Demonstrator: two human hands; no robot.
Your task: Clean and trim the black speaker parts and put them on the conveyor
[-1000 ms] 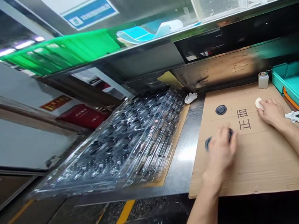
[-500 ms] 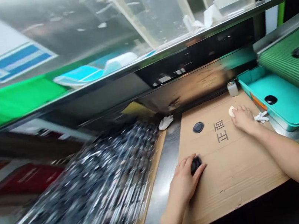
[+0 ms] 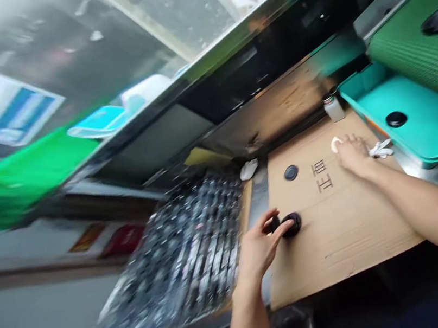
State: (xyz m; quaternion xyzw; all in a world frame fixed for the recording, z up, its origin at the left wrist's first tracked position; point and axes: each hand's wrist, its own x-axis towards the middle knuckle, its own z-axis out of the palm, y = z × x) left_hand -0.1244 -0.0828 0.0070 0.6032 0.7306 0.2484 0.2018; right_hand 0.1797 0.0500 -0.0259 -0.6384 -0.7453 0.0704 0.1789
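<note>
My left hand [image 3: 261,245] is closed on a black round part [image 3: 292,224], pinched between thumb and fingers above the left side of the brown cardboard [image 3: 359,220]. Another dark piece shows between those fingers. Farther back on the cardboard lies a black disc [image 3: 290,172], left of the handwritten characters. At the cardboard's far right, my right hand [image 3: 352,154] is closed on a small white pad [image 3: 336,144]. White crumpled cloth [image 3: 381,149] lies just right of that hand.
Plastic-covered trays of dark parts [image 3: 190,245] fill the left. A teal tray [image 3: 427,127] holding one black disc sits below a green conveyor [image 3: 423,45] at right. A small white bottle [image 3: 334,108] stands behind the cardboard.
The view has tilted and shifted. My left hand now has the black part tipped up between thumb and fingers, where before the hand was lower over it. My right hand stays with the white pad.
</note>
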